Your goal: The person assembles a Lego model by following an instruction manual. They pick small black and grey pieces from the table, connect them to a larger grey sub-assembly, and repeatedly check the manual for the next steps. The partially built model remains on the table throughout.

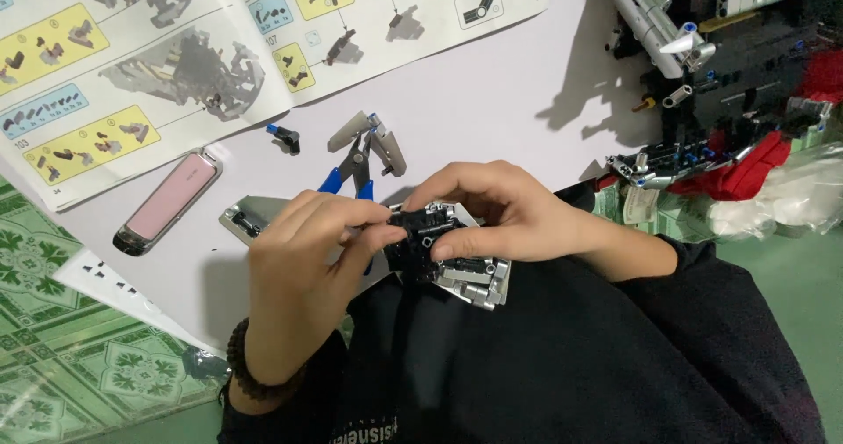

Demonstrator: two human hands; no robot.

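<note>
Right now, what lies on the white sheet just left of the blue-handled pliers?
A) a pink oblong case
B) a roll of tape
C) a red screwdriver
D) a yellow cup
A: the pink oblong case lies on the white sheet, left of the blue-handled pliers, below the open instruction booklet.

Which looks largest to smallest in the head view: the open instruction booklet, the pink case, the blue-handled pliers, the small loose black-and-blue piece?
1. open instruction booklet
2. pink case
3. blue-handled pliers, partly hidden by the left hand, so close to the case
4. small black-and-blue piece
</note>
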